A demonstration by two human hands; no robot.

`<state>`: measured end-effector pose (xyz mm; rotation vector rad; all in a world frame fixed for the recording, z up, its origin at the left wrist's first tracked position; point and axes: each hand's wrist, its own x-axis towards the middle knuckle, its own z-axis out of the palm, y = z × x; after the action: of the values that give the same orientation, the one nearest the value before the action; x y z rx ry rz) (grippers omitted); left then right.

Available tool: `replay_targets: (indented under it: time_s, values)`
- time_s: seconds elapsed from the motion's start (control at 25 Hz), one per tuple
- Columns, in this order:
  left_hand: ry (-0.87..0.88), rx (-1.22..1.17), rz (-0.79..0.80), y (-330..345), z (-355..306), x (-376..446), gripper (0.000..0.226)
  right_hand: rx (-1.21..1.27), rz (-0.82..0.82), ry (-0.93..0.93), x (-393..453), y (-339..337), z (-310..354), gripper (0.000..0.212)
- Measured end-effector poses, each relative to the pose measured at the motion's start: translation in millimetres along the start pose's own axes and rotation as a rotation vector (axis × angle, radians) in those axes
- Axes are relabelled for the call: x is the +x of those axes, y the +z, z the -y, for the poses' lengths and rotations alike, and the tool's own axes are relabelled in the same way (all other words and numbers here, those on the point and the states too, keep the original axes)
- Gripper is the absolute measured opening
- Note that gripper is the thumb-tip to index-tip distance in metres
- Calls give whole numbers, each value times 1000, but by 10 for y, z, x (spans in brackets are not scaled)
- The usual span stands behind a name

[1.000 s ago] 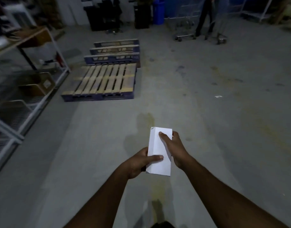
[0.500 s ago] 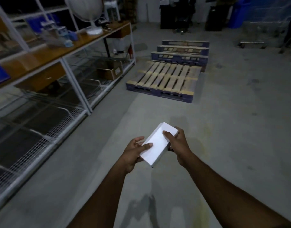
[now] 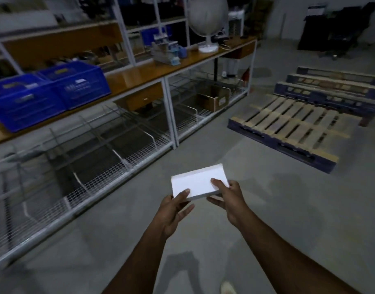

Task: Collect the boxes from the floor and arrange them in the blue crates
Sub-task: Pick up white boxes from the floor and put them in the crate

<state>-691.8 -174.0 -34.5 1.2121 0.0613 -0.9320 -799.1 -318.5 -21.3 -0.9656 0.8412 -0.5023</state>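
Observation:
A flat white box [image 3: 198, 181] is held in front of me above the concrete floor. My left hand [image 3: 174, 211] pinches its near left corner, thumb on top and fingers underneath. My right hand [image 3: 230, 198] grips its right end, thumb on the top face. Two blue crates stand side by side on the wooden shelf at the left: one [image 3: 23, 101] at the frame's edge, the other [image 3: 76, 82] just right of it. Their insides are hidden from this angle.
A white metal rack [image 3: 169, 115] with wire-mesh lower bins runs along the left. On it stand a cardboard box [image 3: 214, 97], a white fan [image 3: 207, 20] and small items. Wooden pallets [image 3: 292, 126] lie on the floor at the right.
My view has swung left, bringing the rack and the blue crates into sight. The box has turned from lengthwise to crosswise between my hands, which still hold it.

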Motion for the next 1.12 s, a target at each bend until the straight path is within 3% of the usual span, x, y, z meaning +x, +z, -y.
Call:
replay_targets:
  time_s: [0.36,0.6,0.76,1.0,1.12]
  values:
    - [284,-319,-331,-60,-1237,820,26,-308,524,129,1130,946,433,35]
    - [367,-360,-436,-430,-1725,1241,48,-342,648,115,1622,1760,545,38]
    - [304,-335,-345,-794,-2022,1636,68,-423,752,81,1956,2416,502,37]
    - [359,-340,-438,-1355,-2820,2335,54,-571,817,42,2577,3524,384,53]
    - [412,-270,-468,-1683,-3303,2693,46,-604,807,21,2927,4122,389,50]
